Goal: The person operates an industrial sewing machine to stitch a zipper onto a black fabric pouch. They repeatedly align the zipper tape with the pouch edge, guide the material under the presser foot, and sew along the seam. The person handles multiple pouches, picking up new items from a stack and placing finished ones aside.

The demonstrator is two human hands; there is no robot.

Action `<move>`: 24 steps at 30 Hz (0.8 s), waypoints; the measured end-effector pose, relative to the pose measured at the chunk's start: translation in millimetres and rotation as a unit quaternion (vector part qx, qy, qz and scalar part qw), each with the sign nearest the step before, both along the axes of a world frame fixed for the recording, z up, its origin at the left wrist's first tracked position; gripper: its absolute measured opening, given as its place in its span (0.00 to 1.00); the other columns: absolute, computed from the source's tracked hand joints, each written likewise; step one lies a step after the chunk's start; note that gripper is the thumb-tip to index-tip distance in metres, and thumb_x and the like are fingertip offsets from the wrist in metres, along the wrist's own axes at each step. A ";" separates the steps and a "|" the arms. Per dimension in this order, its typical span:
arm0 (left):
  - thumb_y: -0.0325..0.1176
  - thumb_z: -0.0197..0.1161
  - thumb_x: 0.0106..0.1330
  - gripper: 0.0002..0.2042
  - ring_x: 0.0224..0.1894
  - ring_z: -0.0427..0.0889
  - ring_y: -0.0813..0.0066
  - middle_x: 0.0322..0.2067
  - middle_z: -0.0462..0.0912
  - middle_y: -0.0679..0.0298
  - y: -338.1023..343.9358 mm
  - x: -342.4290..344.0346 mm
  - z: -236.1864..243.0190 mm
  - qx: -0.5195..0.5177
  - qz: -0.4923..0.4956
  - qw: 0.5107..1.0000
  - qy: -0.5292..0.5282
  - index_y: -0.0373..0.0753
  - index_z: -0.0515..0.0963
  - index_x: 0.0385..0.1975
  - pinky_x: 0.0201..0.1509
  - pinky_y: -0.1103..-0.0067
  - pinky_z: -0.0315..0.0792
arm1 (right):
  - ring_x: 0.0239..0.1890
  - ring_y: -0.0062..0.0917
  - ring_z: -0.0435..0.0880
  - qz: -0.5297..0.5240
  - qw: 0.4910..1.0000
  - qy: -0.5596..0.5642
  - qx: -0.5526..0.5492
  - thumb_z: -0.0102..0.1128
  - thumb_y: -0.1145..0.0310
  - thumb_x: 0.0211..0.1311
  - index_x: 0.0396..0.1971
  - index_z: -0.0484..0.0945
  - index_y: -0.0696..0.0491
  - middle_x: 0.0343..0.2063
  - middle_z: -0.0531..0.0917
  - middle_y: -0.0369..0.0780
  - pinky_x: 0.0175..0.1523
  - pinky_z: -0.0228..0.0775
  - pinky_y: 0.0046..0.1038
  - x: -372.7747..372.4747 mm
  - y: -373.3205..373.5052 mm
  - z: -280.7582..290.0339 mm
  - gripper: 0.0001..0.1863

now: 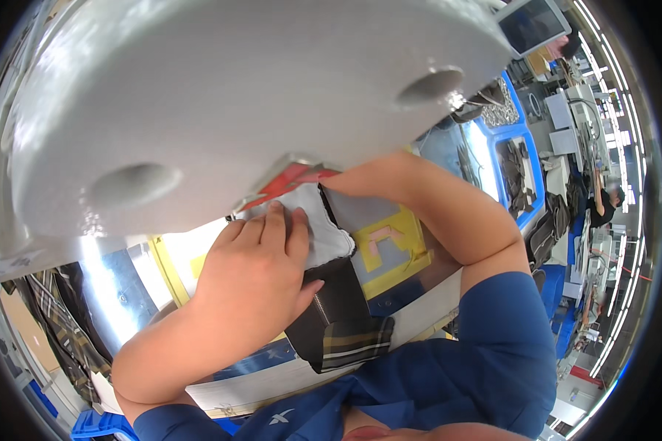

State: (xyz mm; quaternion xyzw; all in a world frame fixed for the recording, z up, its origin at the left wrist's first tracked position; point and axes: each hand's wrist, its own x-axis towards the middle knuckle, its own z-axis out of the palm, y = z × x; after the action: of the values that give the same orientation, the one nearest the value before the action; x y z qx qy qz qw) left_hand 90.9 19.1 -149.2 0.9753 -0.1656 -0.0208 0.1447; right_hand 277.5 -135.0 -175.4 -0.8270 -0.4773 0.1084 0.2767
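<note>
My left hand (254, 275) lies over a light grey piece of cloth (327, 239), its fingers stretched out and the thumb apart. That cloth rests on a dark fabric piece (338, 294), which has a zipper line and a plaid patch (357, 344) at its near end. My right hand (337, 180) reaches in from the right along the cloth's far edge. Its fingers are hidden behind the grey machine head (257, 95) that looms over the work. A red metal-edged part (287, 182) sits at the head's lower edge, just above my left fingertips.
Yellow tape (393, 279) marks the work plate right of the cloth. Plaid fabric (59, 316) hangs at the left. Blue-framed bins (526, 176) stand at the right, below a screen (533, 28). Another person (607, 206) is far off at the right.
</note>
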 end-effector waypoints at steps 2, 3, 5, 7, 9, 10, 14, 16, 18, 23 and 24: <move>0.48 0.80 0.54 0.40 0.50 0.86 0.49 0.59 0.81 0.38 0.7 -0.6 0.6 -0.006 -0.007 1.000 0.001 0.29 0.77 0.64 0.57 0.64 0.79 | 0.41 0.56 0.87 0.003 1.000 0.005 0.000 0.61 0.67 0.57 0.34 0.87 0.62 0.33 0.87 0.56 0.51 0.80 0.50 1.6 -0.2 0.6 0.14; 0.48 0.80 0.54 0.40 0.50 0.86 0.49 0.59 0.81 0.38 0.4 -1.3 1.0 -0.009 -0.012 1.000 0.002 0.30 0.77 0.65 0.58 0.64 0.79 | 0.41 0.56 0.87 -0.001 1.000 0.016 -0.009 0.61 0.67 0.58 0.33 0.87 0.62 0.33 0.87 0.56 0.51 0.80 0.50 3.6 0.1 -2.1 0.14; 0.47 0.79 0.54 0.40 0.51 0.85 0.48 0.60 0.80 0.38 -1.6 -1.7 -0.3 -0.009 -0.021 1.000 -0.008 0.32 0.76 0.66 0.58 0.63 0.78 | 0.41 0.55 0.87 -0.004 1.000 0.009 -0.010 0.62 0.66 0.58 0.33 0.87 0.61 0.33 0.88 0.56 0.51 0.80 0.50 8.4 -1.7 -13.9 0.13; 0.47 0.79 0.55 0.40 0.52 0.84 0.47 0.61 0.79 0.37 -4.5 -1.6 -3.6 -0.010 -0.024 1.000 -0.013 0.33 0.76 0.67 0.59 0.62 0.77 | 0.41 0.54 0.88 0.000 1.000 -0.018 0.002 0.62 0.65 0.59 0.32 0.87 0.59 0.32 0.88 0.54 0.51 0.80 0.50 14.0 -5.5 -29.5 0.13; 0.47 0.79 0.55 0.40 0.52 0.83 0.46 0.61 0.78 0.37 -7.9 -0.8 -5.1 -0.010 -0.025 1.000 -0.014 0.34 0.75 0.68 0.59 0.61 0.77 | 0.41 0.53 0.89 0.001 0.999 -0.041 0.011 0.62 0.64 0.60 0.31 0.88 0.57 0.32 0.89 0.53 0.50 0.81 0.49 16.7 -7.9 -27.7 0.12; 0.48 0.78 0.56 0.40 0.53 0.84 0.45 0.61 0.79 0.37 -8.0 0.0 -3.6 -0.006 -0.027 1.000 -0.012 0.34 0.76 0.67 0.60 0.61 0.77 | 0.41 0.52 0.89 -0.006 0.999 -0.034 0.021 0.62 0.64 0.60 0.31 0.88 0.56 0.32 0.89 0.52 0.50 0.81 0.49 19.0 -6.8 -42.8 0.12; 0.49 0.77 0.59 0.38 0.54 0.85 0.45 0.60 0.80 0.38 -5.0 -0.9 -2.0 0.012 -0.031 0.999 -0.019 0.34 0.77 0.66 0.60 0.60 0.77 | 0.41 0.51 0.90 -0.023 0.997 0.009 -0.077 0.62 0.64 0.58 0.30 0.89 0.55 0.32 0.90 0.51 0.48 0.83 0.49 16.9 2.8 -27.6 0.11; 0.50 0.76 0.60 0.37 0.54 0.85 0.46 0.59 0.81 0.38 -3.1 -2.3 -3.8 0.016 -0.030 0.999 -0.029 0.34 0.77 0.66 0.60 0.60 0.77 | 0.42 0.51 0.90 -0.031 0.993 0.025 -0.116 0.63 0.64 0.58 0.31 0.89 0.55 0.33 0.90 0.51 0.48 0.83 0.49 11.8 6.9 -11.4 0.11; 0.51 0.75 0.61 0.37 0.54 0.85 0.46 0.59 0.81 0.38 -2.4 -7.0 -3.0 0.028 -0.020 0.999 -0.027 0.34 0.77 0.66 0.60 0.60 0.77 | 0.41 0.48 0.91 -0.027 0.993 0.027 -0.114 0.65 0.61 0.60 0.33 0.89 0.54 0.33 0.90 0.48 0.48 0.83 0.48 7.4 11.9 -6.6 0.12; 0.50 0.74 0.63 0.35 0.55 0.85 0.43 0.59 0.81 0.38 -11.0 -3.9 3.7 0.030 -0.019 0.999 -0.027 0.34 0.77 0.66 0.61 0.59 0.77 | 0.41 0.46 0.91 -0.048 0.995 0.012 -0.092 0.67 0.59 0.62 0.33 0.88 0.54 0.34 0.91 0.47 0.46 0.83 0.47 3.2 1.5 -11.3 0.12; 0.50 0.74 0.64 0.35 0.55 0.85 0.42 0.59 0.82 0.39 -11.9 -4.1 5.8 0.032 -0.014 0.999 -0.026 0.33 0.77 0.65 0.62 0.59 0.77 | 0.41 0.46 0.91 -0.048 0.996 0.015 -0.080 0.67 0.59 0.62 0.33 0.88 0.54 0.34 0.91 0.47 0.47 0.83 0.47 2.4 0.9 -11.5 0.12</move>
State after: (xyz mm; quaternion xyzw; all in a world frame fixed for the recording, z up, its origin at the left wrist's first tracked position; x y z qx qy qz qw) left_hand 86.9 7.3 -143.4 0.9771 -0.1825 -0.0031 0.1092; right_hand 279.9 -134.2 -186.9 -0.8668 -0.4226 0.1449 0.2213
